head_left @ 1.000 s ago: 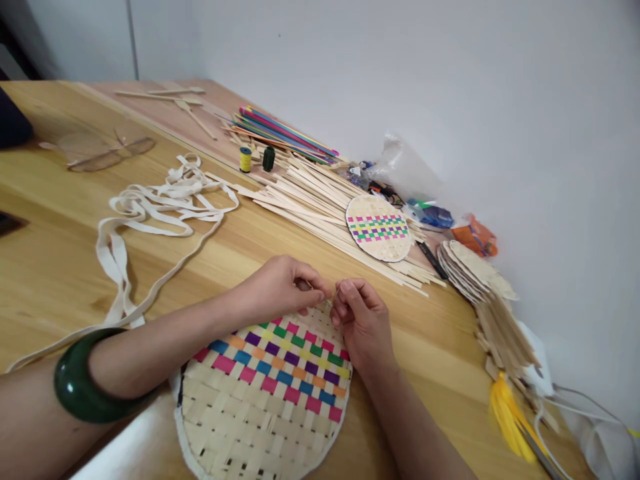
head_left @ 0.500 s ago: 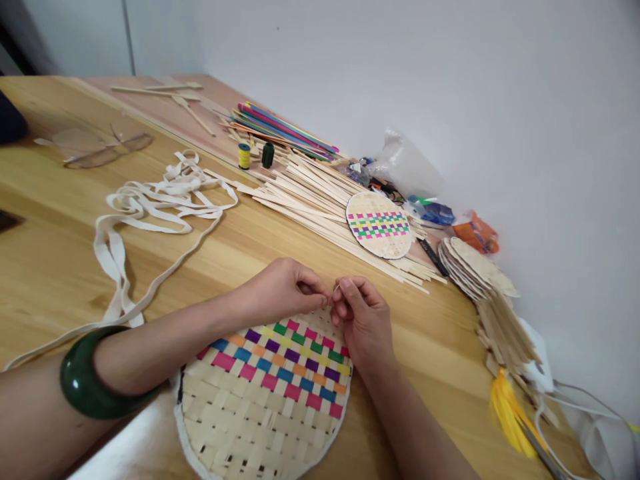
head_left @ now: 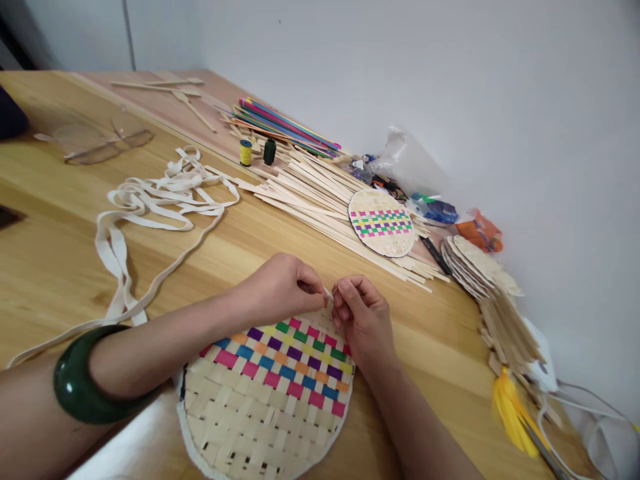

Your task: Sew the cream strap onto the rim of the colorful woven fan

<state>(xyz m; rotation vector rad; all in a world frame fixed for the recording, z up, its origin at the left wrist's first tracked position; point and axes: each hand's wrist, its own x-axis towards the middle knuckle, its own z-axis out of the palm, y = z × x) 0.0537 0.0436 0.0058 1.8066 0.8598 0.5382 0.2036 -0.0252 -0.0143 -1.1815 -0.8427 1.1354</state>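
A round woven fan panel point(head_left: 260, 420) lies tilted in front of me, with pink, blue, orange, purple, yellow and green bands and a white cloth edging point(head_left: 187, 437) along its rim. At its far rim, my left hand point(head_left: 285, 287), below a green bangle point(head_left: 83, 377), pinches a bit of the white edging. Close beside it, my right hand point(head_left: 361, 320) is closed, thumb against forefinger, on a thin, needle-like thing too small to make out surely. The fingers hide that part of the rim.
White cloth tape point(head_left: 120, 253) lies loosely heaped at left, near glasses point(head_left: 107, 148). Farther back are bamboo strips point(head_left: 300, 200), coloured strips point(head_left: 285, 123), thread spools point(head_left: 245, 153) and a smaller woven round point(head_left: 383, 223). Stacked rounds point(head_left: 480, 267) and a yellow tassel point(head_left: 513, 413) stand at right.
My left fingertips have drawn slightly left, away from my right ones, and a bit of white shows between them. The whole view has shifted a little.
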